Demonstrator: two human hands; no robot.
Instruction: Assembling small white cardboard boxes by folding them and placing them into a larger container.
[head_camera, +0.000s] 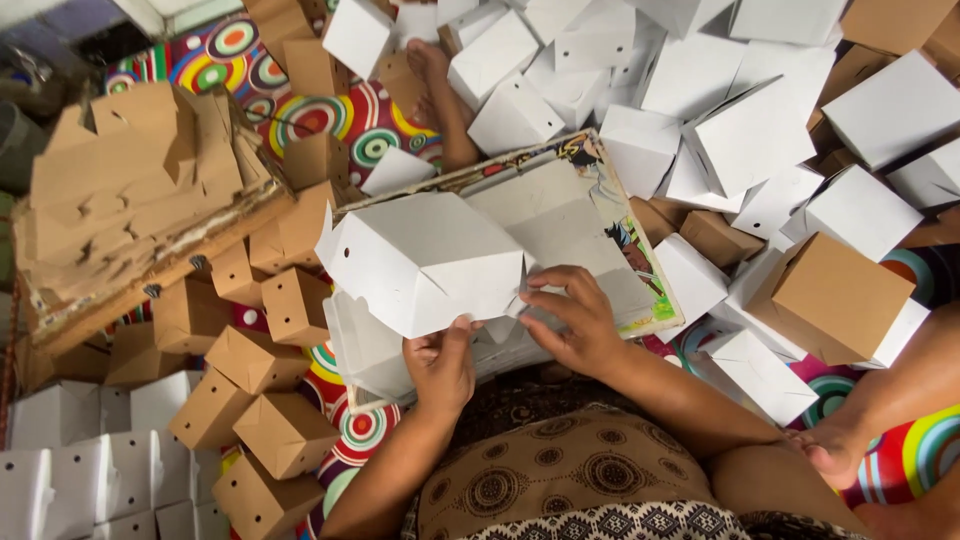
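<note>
A white cardboard box, partly folded, rests on a flat board with a picture-printed edge in front of me. My left hand grips the box's near bottom edge with thumb on top. My right hand presses down on a white flap at the box's right side, fingers curled. A stack of flat white blanks lies under the box on the left.
Folded white boxes pile up at the back and right. Brown boxes heap at the left and one at the right. A tray of flat brown blanks stands at left. A colourful circle-patterned mat covers the floor. My bare foot lies at right.
</note>
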